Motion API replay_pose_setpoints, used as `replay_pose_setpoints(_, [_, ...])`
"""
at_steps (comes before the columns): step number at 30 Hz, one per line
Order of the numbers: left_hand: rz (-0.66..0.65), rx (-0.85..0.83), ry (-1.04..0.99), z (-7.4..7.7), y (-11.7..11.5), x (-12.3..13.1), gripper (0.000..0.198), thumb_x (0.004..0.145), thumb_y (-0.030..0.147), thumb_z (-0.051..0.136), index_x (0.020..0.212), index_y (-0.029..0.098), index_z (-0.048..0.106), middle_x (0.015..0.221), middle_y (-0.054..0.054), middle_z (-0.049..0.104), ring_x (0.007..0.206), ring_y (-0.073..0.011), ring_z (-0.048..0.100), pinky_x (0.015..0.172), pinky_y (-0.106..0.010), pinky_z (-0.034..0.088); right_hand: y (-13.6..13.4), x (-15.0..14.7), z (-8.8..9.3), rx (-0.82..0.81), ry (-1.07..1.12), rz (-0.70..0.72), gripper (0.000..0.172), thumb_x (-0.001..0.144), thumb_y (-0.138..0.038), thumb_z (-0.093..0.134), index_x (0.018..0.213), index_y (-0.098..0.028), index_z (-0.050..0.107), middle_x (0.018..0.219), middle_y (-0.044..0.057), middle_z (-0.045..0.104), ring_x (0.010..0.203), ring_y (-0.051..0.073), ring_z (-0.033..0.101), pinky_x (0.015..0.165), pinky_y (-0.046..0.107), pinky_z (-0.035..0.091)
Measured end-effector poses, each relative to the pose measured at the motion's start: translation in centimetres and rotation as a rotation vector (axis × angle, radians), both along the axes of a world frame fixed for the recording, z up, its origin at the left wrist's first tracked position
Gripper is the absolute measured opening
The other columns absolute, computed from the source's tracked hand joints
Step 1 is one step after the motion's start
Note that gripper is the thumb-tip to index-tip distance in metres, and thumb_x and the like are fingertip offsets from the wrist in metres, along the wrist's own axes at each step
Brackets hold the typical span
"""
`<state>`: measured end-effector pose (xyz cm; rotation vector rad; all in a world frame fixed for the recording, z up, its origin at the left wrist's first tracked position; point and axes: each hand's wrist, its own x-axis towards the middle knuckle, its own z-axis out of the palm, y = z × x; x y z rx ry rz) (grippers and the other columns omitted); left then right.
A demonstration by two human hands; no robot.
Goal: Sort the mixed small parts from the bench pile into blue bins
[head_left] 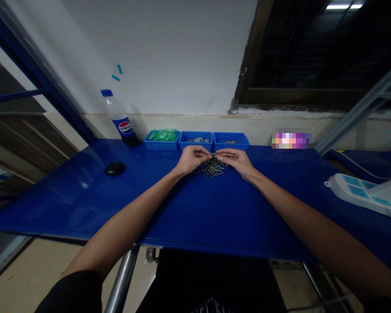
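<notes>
Worktop (202,221), blue. Thin metal pins (211,169), loose pile, clock centre. Black rounded object (114,168), nine o'clock. Left hand (193,159), ten o'clock, right hand (237,161), two; fingertips pinching small metal part (214,154) over pile's far edge. Blue bins (162,145), three, ten to one o'clock. Cola bottle (123,124), upright, ten o'clock.
</notes>
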<state>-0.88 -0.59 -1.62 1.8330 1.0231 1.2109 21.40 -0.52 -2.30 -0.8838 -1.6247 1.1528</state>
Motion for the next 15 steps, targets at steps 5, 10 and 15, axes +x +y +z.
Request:
replay_pose_setpoints(5, [0.124, 0.378, 0.446, 0.1, 0.1, -1.0, 0.025, 0.098, 0.021, 0.054, 0.111, 0.015, 0.076, 0.114, -0.011, 0.078, 0.107, -0.0248, 0.073, 0.102, -0.045, 0.056, 0.3, 0.1, -0.2, 0.022, 0.055, -0.150, 0.041, 0.077, -0.043, 0.079, 0.114, -0.024, 0.078, 0.113, 0.010, 0.079, 0.087, 0.023, 0.071, 0.061, 0.031, 0.051])
replay_pose_setpoints(10, [0.020, 0.458, 0.819, -0.7, 1.2, -2.3, 0.053, 0.088, 0.002, 0.047, 0.136, 0.015, 0.066, 0.143, -0.014, 0.064, 0.132, -0.0261, 0.060, 0.114, -0.044, 0.047, 0.6, 0.3, -0.1, 0.018, 0.066, -0.179, 0.068, 0.077, -0.037, 0.075, 0.143, -0.028, 0.063, 0.145, 0.011, 0.064, 0.097, 0.025, 0.071, 0.068, 0.034, 0.055])
replay_pose_setpoints(15, [-0.025, 0.473, 0.917, -1.2, 1.6, -2.3, 0.054, 0.085, 0.000, 0.047, 0.132, 0.015, 0.069, 0.138, -0.013, 0.068, 0.129, -0.0243, 0.062, 0.113, -0.040, 0.048, 0.6, 0.3, -0.2, -0.003, 0.041, -0.160, 0.070, 0.078, -0.034, 0.072, 0.147, -0.031, 0.059, 0.145, 0.010, 0.064, 0.096, 0.025, 0.071, 0.070, 0.036, 0.057])
